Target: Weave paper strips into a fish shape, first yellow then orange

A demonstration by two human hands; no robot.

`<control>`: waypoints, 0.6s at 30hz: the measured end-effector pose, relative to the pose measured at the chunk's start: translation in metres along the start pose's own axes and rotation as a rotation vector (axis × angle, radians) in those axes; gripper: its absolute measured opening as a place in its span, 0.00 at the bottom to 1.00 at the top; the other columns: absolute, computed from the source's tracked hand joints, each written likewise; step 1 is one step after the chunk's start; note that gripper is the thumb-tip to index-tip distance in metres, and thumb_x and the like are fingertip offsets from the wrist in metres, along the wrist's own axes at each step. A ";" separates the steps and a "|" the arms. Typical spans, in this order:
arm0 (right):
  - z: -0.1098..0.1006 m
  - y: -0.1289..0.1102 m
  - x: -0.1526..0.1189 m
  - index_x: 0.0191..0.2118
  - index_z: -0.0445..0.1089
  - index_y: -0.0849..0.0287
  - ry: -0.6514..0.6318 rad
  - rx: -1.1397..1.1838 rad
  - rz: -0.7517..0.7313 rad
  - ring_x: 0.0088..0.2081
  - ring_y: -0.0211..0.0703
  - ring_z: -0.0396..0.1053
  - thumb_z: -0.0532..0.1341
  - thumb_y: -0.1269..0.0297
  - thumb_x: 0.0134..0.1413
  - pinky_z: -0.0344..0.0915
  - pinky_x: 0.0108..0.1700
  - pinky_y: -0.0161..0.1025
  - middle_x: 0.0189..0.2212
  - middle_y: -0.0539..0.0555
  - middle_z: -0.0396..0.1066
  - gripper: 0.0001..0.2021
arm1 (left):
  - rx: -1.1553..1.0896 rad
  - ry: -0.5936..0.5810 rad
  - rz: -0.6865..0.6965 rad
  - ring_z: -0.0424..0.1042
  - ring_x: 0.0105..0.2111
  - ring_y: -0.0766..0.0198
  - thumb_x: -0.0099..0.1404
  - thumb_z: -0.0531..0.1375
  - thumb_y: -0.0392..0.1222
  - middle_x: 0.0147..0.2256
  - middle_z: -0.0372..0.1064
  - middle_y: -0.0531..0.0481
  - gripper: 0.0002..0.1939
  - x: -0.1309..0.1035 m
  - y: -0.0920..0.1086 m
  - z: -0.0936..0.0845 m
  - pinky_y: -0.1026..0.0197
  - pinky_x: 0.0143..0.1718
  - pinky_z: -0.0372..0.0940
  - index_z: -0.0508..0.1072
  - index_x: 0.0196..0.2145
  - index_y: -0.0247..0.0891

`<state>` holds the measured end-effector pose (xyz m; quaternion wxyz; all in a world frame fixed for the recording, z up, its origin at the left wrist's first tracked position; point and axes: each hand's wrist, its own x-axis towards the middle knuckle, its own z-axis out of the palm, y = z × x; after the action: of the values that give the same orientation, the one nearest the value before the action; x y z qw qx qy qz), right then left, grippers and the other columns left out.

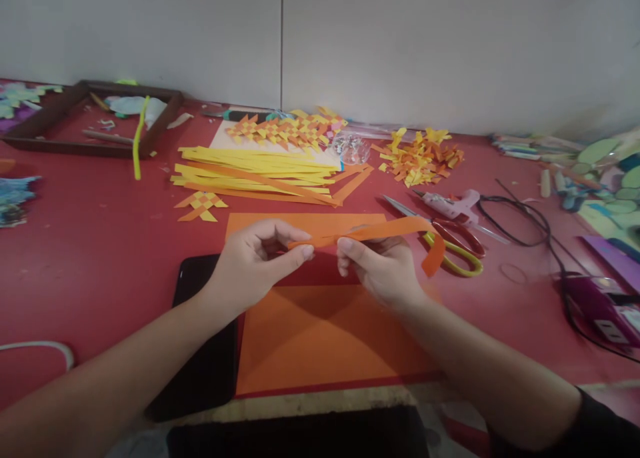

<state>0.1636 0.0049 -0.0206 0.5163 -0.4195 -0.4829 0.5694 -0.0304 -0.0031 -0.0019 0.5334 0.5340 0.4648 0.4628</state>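
Observation:
An orange paper strip [395,229] is stretched between my two hands above the table. My left hand [260,255] pinches one end between thumb and fingers. My right hand [380,265] grips it farther along, and its loose end curls down to the right. Below my hands lie orange paper sheets [320,338]. Just beyond them, yellow and orange paper strips [255,171] are piled up, with a woven paper fish shape [203,206] at their left. Scissors [457,245] with one red and one yellow handle rest beside my right hand.
A black phone-like slab [200,351] lies under my left forearm. At right are a pink glue gun [453,206] with a black cord and a purple device [600,308]. Woven paper pieces [287,130], small folded bits [420,157] and a brown frame [70,145] line the back.

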 end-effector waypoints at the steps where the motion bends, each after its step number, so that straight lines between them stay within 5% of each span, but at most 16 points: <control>1: 0.000 -0.001 0.000 0.23 0.73 0.59 -0.003 -0.007 -0.012 0.19 0.35 0.66 0.70 0.60 0.48 0.66 0.21 0.34 0.18 0.48 0.70 0.10 | 0.021 -0.011 0.028 0.75 0.31 0.65 0.55 0.68 0.39 0.31 0.77 0.49 0.08 0.000 -0.001 0.000 0.65 0.34 0.71 0.76 0.33 0.36; 8: 0.009 -0.011 -0.005 0.20 0.72 0.59 -0.060 -0.148 -0.035 0.17 0.33 0.65 0.69 0.64 0.48 0.64 0.21 0.33 0.16 0.47 0.68 0.11 | 0.226 -0.191 0.045 0.75 0.34 0.62 0.61 0.64 0.44 0.33 0.78 0.50 0.07 -0.002 0.001 0.000 0.64 0.35 0.69 0.78 0.34 0.39; 18: 0.010 -0.013 -0.007 0.20 0.71 0.59 -0.143 -0.211 -0.054 0.19 0.34 0.66 0.67 0.63 0.49 0.65 0.22 0.33 0.16 0.48 0.68 0.12 | 0.277 -0.216 0.074 0.75 0.32 0.63 0.61 0.63 0.41 0.31 0.79 0.51 0.06 -0.005 0.004 -0.001 0.66 0.33 0.68 0.79 0.31 0.38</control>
<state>0.1568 -0.0029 -0.0058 0.4487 -0.4168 -0.5868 0.5298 -0.0316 -0.0081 0.0017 0.4844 0.6658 0.4439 0.3536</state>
